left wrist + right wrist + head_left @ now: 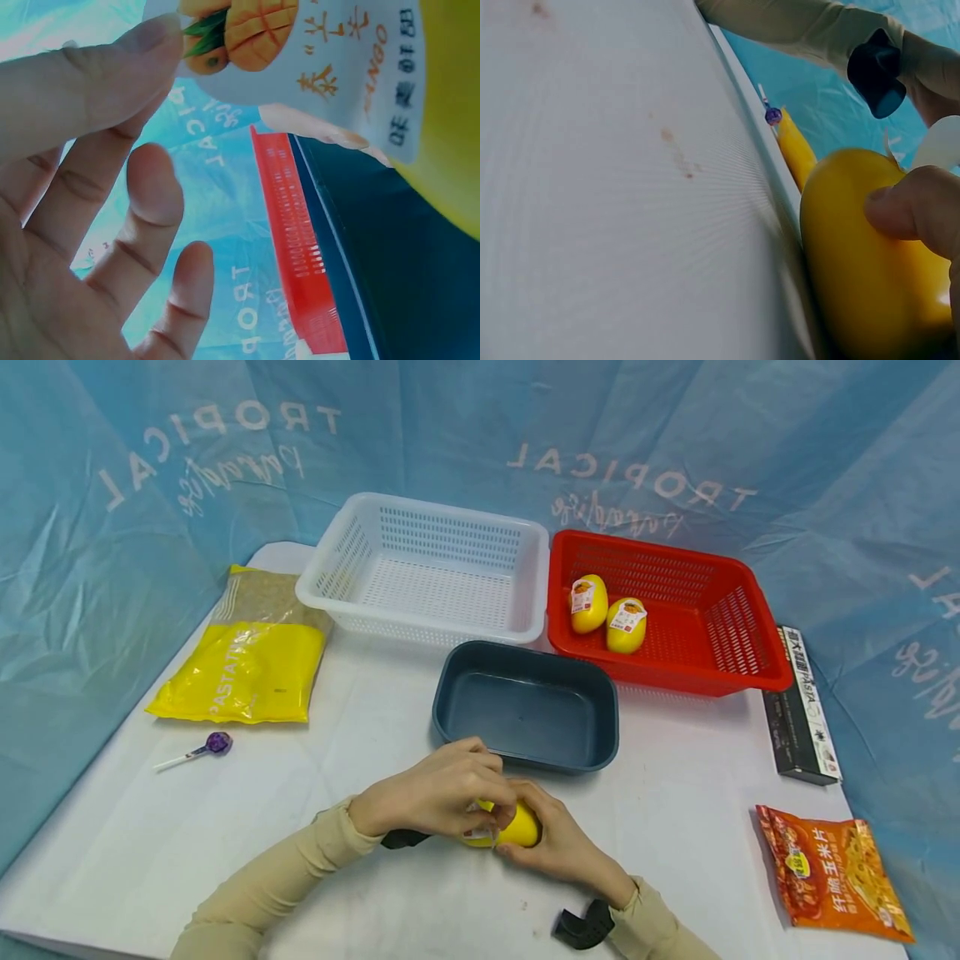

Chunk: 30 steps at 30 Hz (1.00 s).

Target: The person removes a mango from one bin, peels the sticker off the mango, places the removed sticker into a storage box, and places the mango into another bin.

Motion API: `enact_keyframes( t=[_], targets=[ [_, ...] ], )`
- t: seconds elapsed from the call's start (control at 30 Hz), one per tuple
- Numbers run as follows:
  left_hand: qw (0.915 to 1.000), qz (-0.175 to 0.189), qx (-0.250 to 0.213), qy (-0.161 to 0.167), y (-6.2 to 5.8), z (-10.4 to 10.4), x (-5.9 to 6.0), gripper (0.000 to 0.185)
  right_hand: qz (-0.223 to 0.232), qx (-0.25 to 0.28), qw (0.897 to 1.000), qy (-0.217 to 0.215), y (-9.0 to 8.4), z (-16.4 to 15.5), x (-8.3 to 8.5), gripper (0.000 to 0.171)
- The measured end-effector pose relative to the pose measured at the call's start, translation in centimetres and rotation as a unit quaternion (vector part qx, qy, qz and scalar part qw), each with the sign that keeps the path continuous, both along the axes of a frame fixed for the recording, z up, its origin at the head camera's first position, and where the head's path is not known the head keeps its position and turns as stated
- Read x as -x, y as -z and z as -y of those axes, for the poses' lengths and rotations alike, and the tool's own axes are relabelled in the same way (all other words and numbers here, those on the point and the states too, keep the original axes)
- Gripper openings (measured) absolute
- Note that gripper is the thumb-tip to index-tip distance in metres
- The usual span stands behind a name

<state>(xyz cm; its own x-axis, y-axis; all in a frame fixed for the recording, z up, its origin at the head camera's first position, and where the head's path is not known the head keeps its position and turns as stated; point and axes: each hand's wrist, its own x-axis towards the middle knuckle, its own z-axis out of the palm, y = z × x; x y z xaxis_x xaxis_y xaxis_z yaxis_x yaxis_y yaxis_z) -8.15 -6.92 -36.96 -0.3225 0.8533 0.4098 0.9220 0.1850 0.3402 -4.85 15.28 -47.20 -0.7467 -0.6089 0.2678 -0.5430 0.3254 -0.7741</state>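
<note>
"What does your left hand hold?"
"Your thumb and finger pinch the edge of a label on the yellow mango, just before the dark tray."
"And your right hand?"
"Its fingers curl round the mango's right end, thumb against its side."

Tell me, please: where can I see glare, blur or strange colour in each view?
Head view: small glare patches on the glossy yellow bag; left wrist view: bluish tint, the backdrop soft and washed out at upper left; right wrist view: fine ripple lines across the tablecloth, and a small highlight on the yellow item.
</note>
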Motion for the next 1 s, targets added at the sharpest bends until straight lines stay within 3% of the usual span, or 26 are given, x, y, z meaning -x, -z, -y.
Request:
enact_keyframes(
  t=[0.13,0.23,0.37,0.57,0.67,0.87,1.0],
  targets=[
    [0.9941,0.048,-0.095,0.024,-0.8,0.4,0.4,0.022,0.002,-0.002,1.0,-0.004,-0.1,-0.1,0.0,0.057],
    [0.9854,0.053,-0.16,0.022,-1.4,0.8,0.8,0.022,-0.001,-0.002,1.0,-0.005,-0.2,-0.3,-0.1,0.057],
    [0.9803,0.053,-0.19,-0.006,-1.7,1.0,1.3,0.022,0.004,-0.007,1.0,0.0,-0.2,-0.3,-0.1,0.061],
    [0.9701,0.083,-0.221,-0.055,-1.9,0.6,1.9,0.024,0.011,-0.025,1.0,0.015,-0.3,-0.3,-0.3,0.064],
    [0.9584,0.111,-0.248,-0.086,-2.2,0.2,2.3,0.022,0.014,-0.01,1.0,0.001,-0.2,-0.2,-0.2,0.059],
    [0.9247,0.184,-0.309,-0.126,-2.7,-0.7,3.6,0.015,0.014,0.005,1.0,-0.019,0.0,0.0,0.1,0.058],
    [0.9087,0.204,-0.321,-0.172,-2.7,-1.2,4.6,0.012,0.015,0.005,1.0,-0.019,0.0,0.1,0.0,0.058]
  ],
)
